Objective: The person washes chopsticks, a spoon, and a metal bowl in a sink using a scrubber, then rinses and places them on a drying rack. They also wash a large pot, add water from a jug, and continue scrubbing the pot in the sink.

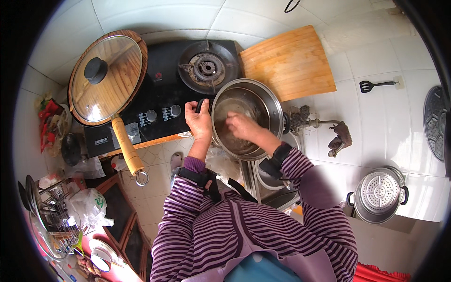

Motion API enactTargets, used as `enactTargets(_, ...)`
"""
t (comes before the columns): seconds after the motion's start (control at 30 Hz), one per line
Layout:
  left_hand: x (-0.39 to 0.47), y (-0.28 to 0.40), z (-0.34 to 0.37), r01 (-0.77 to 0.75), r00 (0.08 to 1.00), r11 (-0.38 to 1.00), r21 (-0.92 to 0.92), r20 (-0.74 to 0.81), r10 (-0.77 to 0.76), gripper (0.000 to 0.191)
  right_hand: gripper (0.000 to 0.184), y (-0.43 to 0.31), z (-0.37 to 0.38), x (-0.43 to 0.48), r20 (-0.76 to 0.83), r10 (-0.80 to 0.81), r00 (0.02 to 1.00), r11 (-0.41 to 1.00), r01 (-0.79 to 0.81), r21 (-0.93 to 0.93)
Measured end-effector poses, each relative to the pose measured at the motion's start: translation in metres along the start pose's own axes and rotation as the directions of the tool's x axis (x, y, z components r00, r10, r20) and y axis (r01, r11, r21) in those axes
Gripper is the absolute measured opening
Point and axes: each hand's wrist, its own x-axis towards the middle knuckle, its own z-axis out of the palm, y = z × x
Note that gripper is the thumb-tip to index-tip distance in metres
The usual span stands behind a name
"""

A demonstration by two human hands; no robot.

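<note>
My left hand grips the black side handle of a large stainless steel pot. The pot is tilted towards me, between the gas stove and the sink. My right hand reaches inside it, with curled fingers close to the inner wall. Whether those fingers hold anything cannot be made out. Cloudy wetness shows on the pot's bottom. Below the pot, a metal basin sits in the sink, partly hidden by my right forearm.
A black gas stove carries a wok with a glass lid and wooden handle. Behind the pot leans a wooden cutting board. A faucet projects over the sink side. At right stands a steamer pot.
</note>
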Motion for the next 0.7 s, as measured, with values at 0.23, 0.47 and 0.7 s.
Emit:
enactTargets(0.23, 0.004, 0.000, -0.001, 0.005, 0.999, 1.000, 0.019, 0.051, -0.006, 0.032, 0.008, 0.004, -0.087, 0.049, 0.004, -0.491, 0.871, 0.684, 0.388, -0.618)
enactTargets(0.47, 0.003, 0.004, -0.003, -0.061, 0.997, 0.995, 0.075, 0.040, 0.058, 0.032, 0.021, 0.044, -0.100, 0.045, -0.091, -0.543, 0.835, 0.685, 0.377, -0.624)
enactTargets(0.7, 0.002, 0.007, -0.002, -0.055, 0.998, 0.998, 0.010, 0.045, 0.054, 0.027, 0.022, 0.069, -0.087, 0.006, -0.269, -0.309, 0.912, 0.810, 0.104, -0.577)
